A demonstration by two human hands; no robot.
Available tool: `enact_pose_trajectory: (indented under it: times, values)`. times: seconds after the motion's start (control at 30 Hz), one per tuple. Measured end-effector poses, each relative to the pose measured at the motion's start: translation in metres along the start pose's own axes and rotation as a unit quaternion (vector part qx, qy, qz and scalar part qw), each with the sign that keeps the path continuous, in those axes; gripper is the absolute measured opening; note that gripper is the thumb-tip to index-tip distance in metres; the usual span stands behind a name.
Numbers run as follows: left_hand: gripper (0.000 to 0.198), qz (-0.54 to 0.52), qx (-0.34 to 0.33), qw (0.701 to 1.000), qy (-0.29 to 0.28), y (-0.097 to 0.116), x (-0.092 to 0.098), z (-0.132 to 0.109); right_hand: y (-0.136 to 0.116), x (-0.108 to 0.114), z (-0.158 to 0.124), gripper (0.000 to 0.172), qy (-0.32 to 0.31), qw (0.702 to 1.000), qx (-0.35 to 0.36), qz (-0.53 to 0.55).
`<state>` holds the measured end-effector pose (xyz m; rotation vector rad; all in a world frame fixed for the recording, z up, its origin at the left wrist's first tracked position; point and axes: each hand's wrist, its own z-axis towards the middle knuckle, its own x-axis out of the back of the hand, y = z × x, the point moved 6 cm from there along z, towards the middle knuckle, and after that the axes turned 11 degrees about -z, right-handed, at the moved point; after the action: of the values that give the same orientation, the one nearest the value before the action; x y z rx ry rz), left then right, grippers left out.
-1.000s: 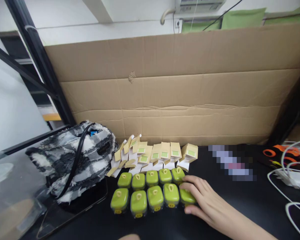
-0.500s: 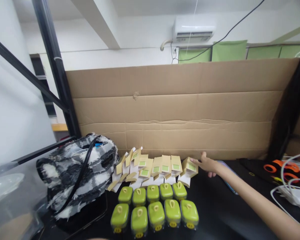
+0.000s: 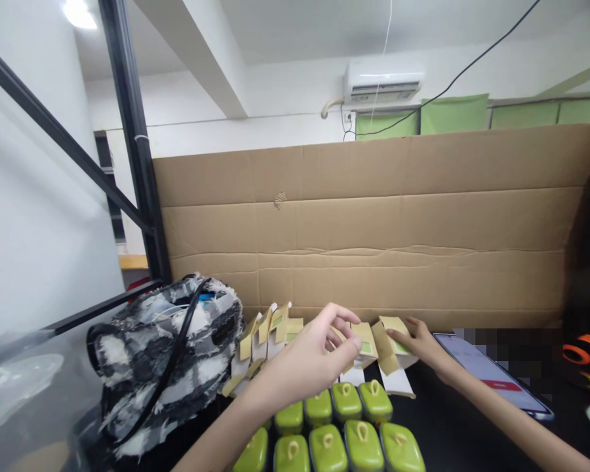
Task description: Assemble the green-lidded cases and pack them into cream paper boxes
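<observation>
My right hand (image 3: 425, 347) is at the right end of a row of small cardboard boxes. Its thumb lies on the front of the rightmost box (image 3: 397, 330), and its other fingers are partly hidden behind that box's right side. The box has a green panel and a white lower part. My left hand (image 3: 319, 347) hovers over the row, fingers loosely bent and thumb apart, holding nothing. Just right of its thumb stands another cardboard box (image 3: 368, 337). In front are two rows of green-lidded containers (image 3: 361, 444) with yellow loops, partly covered by my left forearm.
A shaggy black, grey and white bag (image 3: 177, 354) stands on the left. To the right a phone (image 3: 491, 373) lies on the black table, beside an orange object (image 3: 583, 351). A tall cardboard panel (image 3: 364, 229) closes off the back.
My left hand has come in from the bottom edge to above the boxes. My right hand has closed in on the rightmost box. The view has shifted slightly.
</observation>
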<state>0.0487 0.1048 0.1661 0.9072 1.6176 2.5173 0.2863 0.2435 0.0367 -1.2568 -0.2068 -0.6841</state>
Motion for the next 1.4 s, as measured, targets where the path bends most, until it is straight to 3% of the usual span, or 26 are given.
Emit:
enact_pose_trajectory:
  times: [0.1,0.17,0.33,0.47,0.53,0.67,0.73,0.83,0.97,1.07,1.2,1.3,1.4]
  values:
    - [0.036,0.038,0.028,0.999,-0.006,-0.034,-0.007,0.016,-0.006,0.006,-0.003,0.034,0.018,0.999,0.024,0.038]
    - [0.048,0.062,0.021,0.998,-0.016,-0.042,-0.011,0.020,-0.017,0.014,-0.009,0.041,0.036,0.995,0.058,0.070]
    - [0.080,0.138,-0.031,0.987,-0.081,-0.027,-0.028,0.011,-0.057,0.040,-0.048,0.069,0.048,0.981,0.133,0.134]
    - [0.094,0.187,-0.044,0.967,-0.167,-0.021,-0.051,0.004,-0.079,0.048,-0.088,0.059,0.013,0.979,0.131,0.154]
    - [0.091,0.198,-0.037,0.962,-0.186,-0.023,-0.058,0.004,-0.083,0.047,-0.101,0.056,-0.019,0.979,0.125,0.163]
    - [0.076,0.164,-0.061,0.970,-0.167,-0.021,-0.060,0.006,-0.079,0.044,-0.112,0.062,-0.087,0.964,0.127,0.218]
    - [0.080,0.165,-0.066,0.972,-0.152,-0.022,-0.057,0.006,-0.078,0.044,-0.115,0.057,-0.108,0.954,0.156,0.233]
    - [0.084,0.183,-0.062,0.970,-0.151,-0.027,-0.054,0.007,-0.080,0.046,-0.119,0.049,-0.119,0.951,0.197,0.208]
    - [0.073,0.162,-0.037,0.974,-0.153,-0.036,-0.048,0.012,-0.084,0.044,-0.122,0.051,-0.141,0.955,0.184,0.182]
    - [0.086,0.168,-0.040,0.973,-0.155,-0.040,-0.048,0.015,-0.088,0.048,-0.124,0.040,-0.083,0.957,0.198,0.193]
    - [0.088,0.274,-0.082,0.950,-0.127,-0.039,-0.049,0.017,-0.085,0.050,-0.127,0.015,-0.019,0.965,0.214,0.150]
    - [0.088,0.273,-0.102,0.950,-0.112,-0.035,-0.046,0.019,-0.083,0.047,-0.130,0.024,-0.040,0.967,0.224,0.111]
    - [0.082,0.222,-0.122,0.961,-0.111,-0.031,-0.042,0.020,-0.082,0.042,-0.133,0.044,-0.114,0.953,0.242,0.140]
